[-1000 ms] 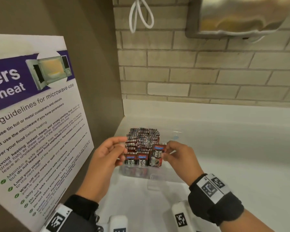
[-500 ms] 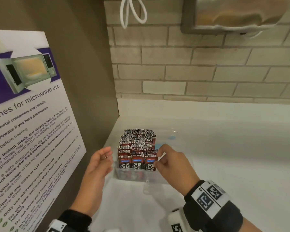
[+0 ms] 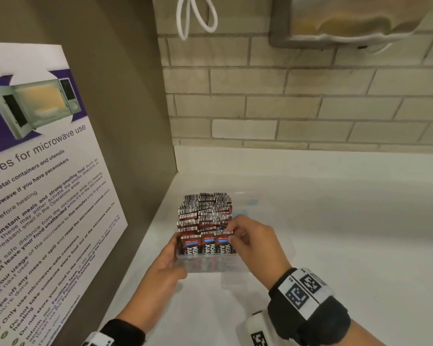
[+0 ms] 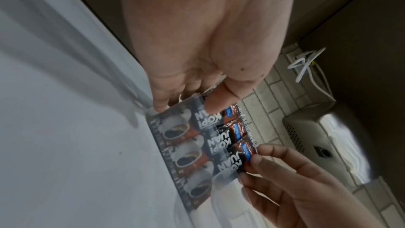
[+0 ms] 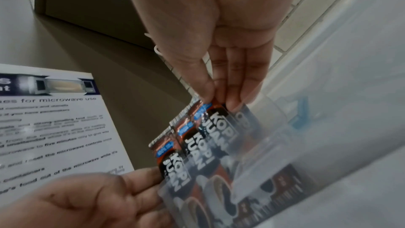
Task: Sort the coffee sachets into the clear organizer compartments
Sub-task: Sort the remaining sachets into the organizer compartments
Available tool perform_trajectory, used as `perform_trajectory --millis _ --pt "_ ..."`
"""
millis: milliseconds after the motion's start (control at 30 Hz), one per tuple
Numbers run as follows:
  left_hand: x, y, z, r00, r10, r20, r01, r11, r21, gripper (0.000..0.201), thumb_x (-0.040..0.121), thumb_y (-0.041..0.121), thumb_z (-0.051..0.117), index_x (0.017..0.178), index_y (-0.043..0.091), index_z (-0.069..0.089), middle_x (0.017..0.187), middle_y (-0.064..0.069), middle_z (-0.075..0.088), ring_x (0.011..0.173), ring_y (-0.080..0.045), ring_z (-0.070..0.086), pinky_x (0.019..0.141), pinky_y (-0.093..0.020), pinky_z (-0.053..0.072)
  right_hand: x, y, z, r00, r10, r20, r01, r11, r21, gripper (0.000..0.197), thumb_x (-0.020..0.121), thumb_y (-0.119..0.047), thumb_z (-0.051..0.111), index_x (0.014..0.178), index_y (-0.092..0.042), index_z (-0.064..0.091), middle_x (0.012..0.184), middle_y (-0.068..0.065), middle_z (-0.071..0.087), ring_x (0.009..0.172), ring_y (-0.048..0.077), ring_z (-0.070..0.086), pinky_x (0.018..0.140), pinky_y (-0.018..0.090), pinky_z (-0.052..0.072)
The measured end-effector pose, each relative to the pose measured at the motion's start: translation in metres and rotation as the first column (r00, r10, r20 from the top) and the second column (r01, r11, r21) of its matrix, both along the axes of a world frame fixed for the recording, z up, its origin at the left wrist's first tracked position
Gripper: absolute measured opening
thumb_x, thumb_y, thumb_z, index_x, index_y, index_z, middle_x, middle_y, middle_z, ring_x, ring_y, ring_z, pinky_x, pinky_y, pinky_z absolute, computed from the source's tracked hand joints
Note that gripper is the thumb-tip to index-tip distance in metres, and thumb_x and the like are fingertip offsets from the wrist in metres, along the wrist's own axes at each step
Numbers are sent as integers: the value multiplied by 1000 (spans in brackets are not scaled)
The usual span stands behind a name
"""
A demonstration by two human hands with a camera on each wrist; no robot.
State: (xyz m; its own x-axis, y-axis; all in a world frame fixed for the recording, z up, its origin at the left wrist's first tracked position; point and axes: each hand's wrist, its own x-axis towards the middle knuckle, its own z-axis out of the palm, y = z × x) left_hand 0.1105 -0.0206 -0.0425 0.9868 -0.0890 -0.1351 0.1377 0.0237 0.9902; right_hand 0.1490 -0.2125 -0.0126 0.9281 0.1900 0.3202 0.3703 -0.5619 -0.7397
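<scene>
Several red-and-black coffee sachets stand upright, packed in rows in the left compartment of the clear organizer on the white counter. My right hand pinches the top edge of the front-row sachet at the right end. The left hand grips the organizer's front left corner, thumb on the front wall and fingers along the side. The front row shows three sachets side by side, their lower halves behind the clear wall.
The organizer sits in the counter's back left corner, against a brown side wall with a microwave poster. A brick wall runs behind, with a white cable loop and a steel dispenser overhead. A blue mark shows in the organizer's right part.
The front sachets, held up between both hands a second ago, now stand down in the compartment. My left hand let go of them and took the organizer's corner; the right still pinches one.
</scene>
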Motion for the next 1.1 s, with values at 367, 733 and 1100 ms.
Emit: perform_trajectory --millis 367,733,1100 --pt "28 5 13 957 273 99 -257 955 -147 38 102 37 26 137 28 40 145 10 42 136 -7 34 116 -35 20 37 -15 21 760 113 -640 413 677 609 50 93 -58 33 129 -25 46 119 11 50 112 29 49 94 36 34" --pt "61 -19 20 984 177 34 -169 970 -173 63 85 62 20 138 33 37 110 16 60 83 6 68 60 -13 52 48 16 16 678 372 -634 316 631 709 72 87 -68 17 148 -29 18 145 14 40 125 31 49 101 46 42" --pt "79 -12 23 995 100 -2 -100 987 -125 66 88 60 13 145 30 31 114 16 58 78 10 66 56 -10 50 52 28 16 596 570 -565 309 487 817 70 91 -63 7 107 -23 61 101 3 73 91 17 70 78 35 50"
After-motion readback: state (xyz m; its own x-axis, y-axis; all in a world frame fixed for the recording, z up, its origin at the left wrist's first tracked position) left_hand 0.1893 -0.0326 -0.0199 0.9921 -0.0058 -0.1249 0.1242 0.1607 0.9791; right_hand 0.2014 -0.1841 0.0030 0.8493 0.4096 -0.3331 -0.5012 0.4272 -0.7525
